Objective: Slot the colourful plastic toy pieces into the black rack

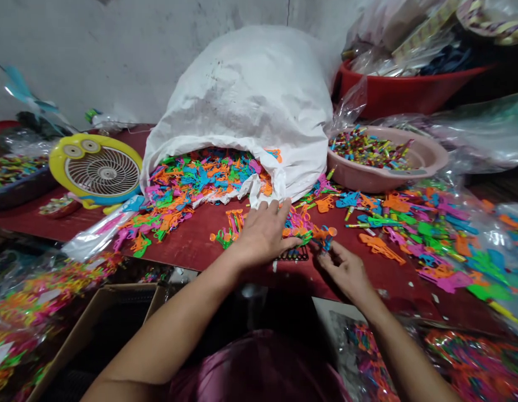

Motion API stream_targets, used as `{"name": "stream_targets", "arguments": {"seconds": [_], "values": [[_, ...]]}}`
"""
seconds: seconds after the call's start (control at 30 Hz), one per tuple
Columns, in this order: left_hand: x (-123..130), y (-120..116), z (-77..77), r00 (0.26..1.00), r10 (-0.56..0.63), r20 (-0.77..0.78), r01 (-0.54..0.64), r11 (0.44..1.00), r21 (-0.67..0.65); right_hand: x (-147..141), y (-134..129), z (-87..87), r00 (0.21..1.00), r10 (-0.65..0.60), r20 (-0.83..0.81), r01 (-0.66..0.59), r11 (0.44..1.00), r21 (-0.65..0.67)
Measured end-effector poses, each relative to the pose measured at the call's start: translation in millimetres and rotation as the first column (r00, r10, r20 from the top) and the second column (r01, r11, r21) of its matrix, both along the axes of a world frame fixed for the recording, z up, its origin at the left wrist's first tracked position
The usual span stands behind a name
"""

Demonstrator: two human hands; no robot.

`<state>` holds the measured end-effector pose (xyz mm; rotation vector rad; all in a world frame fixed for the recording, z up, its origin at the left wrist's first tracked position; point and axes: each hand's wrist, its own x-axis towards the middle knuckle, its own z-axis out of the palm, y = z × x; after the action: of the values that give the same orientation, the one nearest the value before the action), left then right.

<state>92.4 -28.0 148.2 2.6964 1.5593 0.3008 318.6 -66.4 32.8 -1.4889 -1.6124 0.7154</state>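
Note:
My left hand (265,230) lies palm down with its fingers spread, over small coloured plastic pieces (231,226) near the front of the red table (179,245). Its fingertips are close to the mouth of a large white sack (259,89), from which orange, green, blue and pink pieces (200,176) spill. To the right, my right hand (343,268) has its thumb and fingers curled together at a blue piece with orange round ends (325,237). A black grid-like item (295,255) lies between the hands, partly covered by pieces.
A yellow and blue fan (102,172) stands at the left. At the right are a pink basin (368,178) of small tubes, loose toy pieces (443,229) and a red tub (401,92). An open cardboard box (89,329) sits below the table's front edge.

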Motion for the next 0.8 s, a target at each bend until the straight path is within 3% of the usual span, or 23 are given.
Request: {"name": "stream_targets", "arguments": {"seconds": [0.07,0.13,0.23,0.43,0.57,0.8], "values": [[8,-4,2.3,0.998,0.057,-0.003,-0.057,0.998,-0.026,2,0,2.1,0.997,-0.071,0.030,0.072,0.997,-0.041],[14,-6,4.9,0.995,0.095,-0.020,-0.096,0.993,-0.065,5,-2,3.6,0.981,-0.148,0.129,0.168,0.972,-0.162],[16,-5,6.0,0.994,0.107,-0.030,-0.109,0.991,-0.078,8,-7,2.4,0.962,-0.141,0.234,0.208,0.934,-0.291],[14,-4,-3.7,0.996,0.086,0.011,-0.086,0.996,0.008,-3,-12,-9.8,0.973,-0.101,0.207,0.132,0.981,-0.142],[15,-6,-4.7,0.995,0.099,0.019,-0.099,0.995,-0.009,-9,-11,-13.8,0.975,-0.100,0.198,0.106,0.994,-0.020],[18,-10,-8.6,0.992,0.127,0.016,-0.128,0.989,0.074,-24,-12,8.2,0.925,-0.085,0.371,0.095,0.995,-0.010]]}}
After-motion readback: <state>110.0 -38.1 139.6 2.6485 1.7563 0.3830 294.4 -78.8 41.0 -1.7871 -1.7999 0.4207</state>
